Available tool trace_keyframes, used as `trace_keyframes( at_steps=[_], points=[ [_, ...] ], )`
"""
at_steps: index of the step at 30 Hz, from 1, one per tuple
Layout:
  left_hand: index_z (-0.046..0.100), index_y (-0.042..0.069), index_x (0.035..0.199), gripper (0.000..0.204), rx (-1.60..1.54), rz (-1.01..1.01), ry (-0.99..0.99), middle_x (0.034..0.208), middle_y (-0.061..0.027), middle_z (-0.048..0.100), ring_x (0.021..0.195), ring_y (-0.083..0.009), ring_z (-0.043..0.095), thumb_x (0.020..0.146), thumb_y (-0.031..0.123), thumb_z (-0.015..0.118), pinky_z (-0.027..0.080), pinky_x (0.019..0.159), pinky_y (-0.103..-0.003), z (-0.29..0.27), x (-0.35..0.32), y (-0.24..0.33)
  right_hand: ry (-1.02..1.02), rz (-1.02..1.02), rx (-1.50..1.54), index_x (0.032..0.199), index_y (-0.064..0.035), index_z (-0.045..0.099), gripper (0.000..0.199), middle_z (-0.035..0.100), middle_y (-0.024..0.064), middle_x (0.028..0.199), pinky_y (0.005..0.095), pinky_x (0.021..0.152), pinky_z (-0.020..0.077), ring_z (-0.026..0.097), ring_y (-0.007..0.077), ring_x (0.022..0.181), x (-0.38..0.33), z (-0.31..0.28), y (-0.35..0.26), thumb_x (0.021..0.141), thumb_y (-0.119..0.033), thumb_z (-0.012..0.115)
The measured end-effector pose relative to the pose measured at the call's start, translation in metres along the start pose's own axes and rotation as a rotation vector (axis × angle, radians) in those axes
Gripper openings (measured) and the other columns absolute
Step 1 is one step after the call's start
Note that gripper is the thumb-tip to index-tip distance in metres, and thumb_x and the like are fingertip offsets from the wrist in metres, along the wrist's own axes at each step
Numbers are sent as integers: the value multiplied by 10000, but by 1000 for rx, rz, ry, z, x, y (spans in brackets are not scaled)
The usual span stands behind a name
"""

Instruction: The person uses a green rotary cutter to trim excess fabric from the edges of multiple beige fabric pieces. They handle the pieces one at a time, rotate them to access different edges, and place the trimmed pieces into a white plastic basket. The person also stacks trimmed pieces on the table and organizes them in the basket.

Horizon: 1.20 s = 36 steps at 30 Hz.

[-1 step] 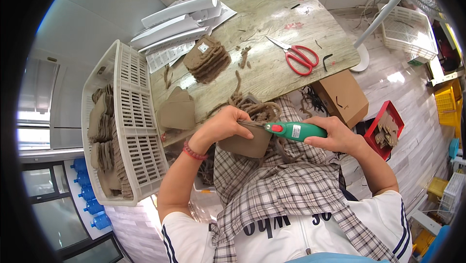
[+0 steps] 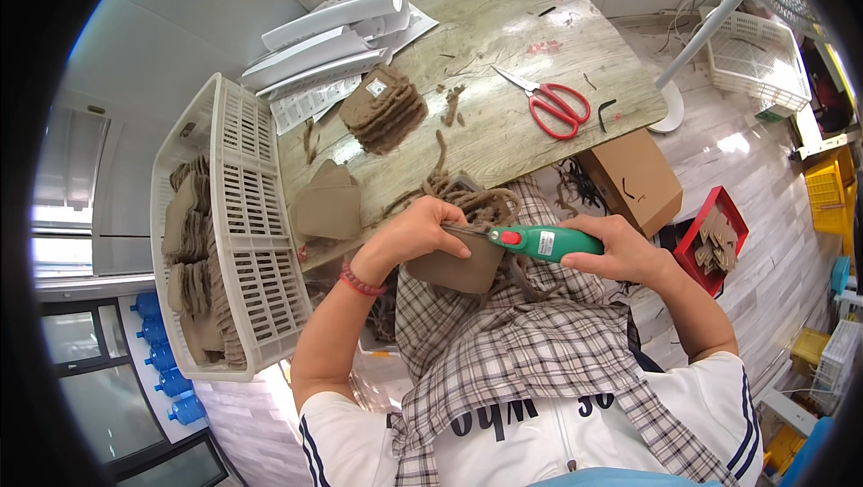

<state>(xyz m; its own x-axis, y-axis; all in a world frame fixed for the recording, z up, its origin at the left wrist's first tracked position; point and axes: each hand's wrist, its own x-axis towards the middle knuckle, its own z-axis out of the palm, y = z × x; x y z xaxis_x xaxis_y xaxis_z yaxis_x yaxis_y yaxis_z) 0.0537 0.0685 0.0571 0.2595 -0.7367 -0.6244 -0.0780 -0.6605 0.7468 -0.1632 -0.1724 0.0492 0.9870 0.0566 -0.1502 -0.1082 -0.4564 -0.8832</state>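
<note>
Where right grip (image 2: 618, 251) wraps green tool (image 2: 559, 244), rear hidden

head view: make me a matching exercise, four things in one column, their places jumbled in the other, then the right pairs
Things
1. Green handheld tool with a red part
2. Metal scissors with red handles
3. Flat brown piece with a smooth face
4. White slatted plastic crate

Places
A. Lying on the pale wood-grain table
B. Gripped in the left hand
C. At the table's left side, with stacked brown pieces inside
D. Gripped in the right hand

Pairs
1-D, 2-A, 3-B, 4-C
</note>
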Motion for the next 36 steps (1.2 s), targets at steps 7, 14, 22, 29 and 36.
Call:
trace_keyframes(
  at_steps=[7, 14, 22, 29, 36],
  points=[
    [593, 49, 1114, 506, -170, 51, 28, 951, -18, 647, 877, -99, 591, 653, 12, 800, 465, 787, -243, 4, 4, -16, 11, 20, 54, 1170, -14, 617, 463, 680, 168, 875, 357, 718, 523, 681, 265, 784, 13, 18, 8, 843, -327, 715],
    [636, -16, 1038, 354, -715, -1, 296, 937, -84, 693, 820, -158, 662, 706, -37, 757, 540, 761, -281, -3, -30, -41, 53, 82, 122, 1174, -4, 610, 437, 679, 163, 911, 343, 738, 524, 675, 249, 795, 8, 31, 10, 854, -285, 711],
    [699, -40, 962, 211, -734, 68, 399, 871, -106, 721, 735, -147, 681, 755, -27, 737, 559, 705, -282, 13, -31, -47, 87, 10, 144, 1156, 11, 609, 437, 672, 166, 900, 345, 730, 523, 671, 252, 787, 12, 44, 1, 849, -281, 718],
    [712, -33, 968, 208, -594, 50, 330, 867, -82, 721, 739, -128, 674, 761, -16, 732, 546, 703, -263, 16, -30, -36, 117, -23, 152, 1158, 13, 606, 429, 668, 151, 878, 332, 690, 520, 664, 224, 745, 18, 47, -8, 854, -271, 712],
    [704, -39, 979, 235, -483, 48, 239, 887, -79, 718, 786, -136, 664, 746, -20, 730, 535, 764, -264, 7, -35, -27, 88, -107, 160, 1176, -3, 605, 426, 668, 123, 845, 316, 666, 513, 657, 190, 725, 38, 39, -27, 858, -266, 711]
  ],
)
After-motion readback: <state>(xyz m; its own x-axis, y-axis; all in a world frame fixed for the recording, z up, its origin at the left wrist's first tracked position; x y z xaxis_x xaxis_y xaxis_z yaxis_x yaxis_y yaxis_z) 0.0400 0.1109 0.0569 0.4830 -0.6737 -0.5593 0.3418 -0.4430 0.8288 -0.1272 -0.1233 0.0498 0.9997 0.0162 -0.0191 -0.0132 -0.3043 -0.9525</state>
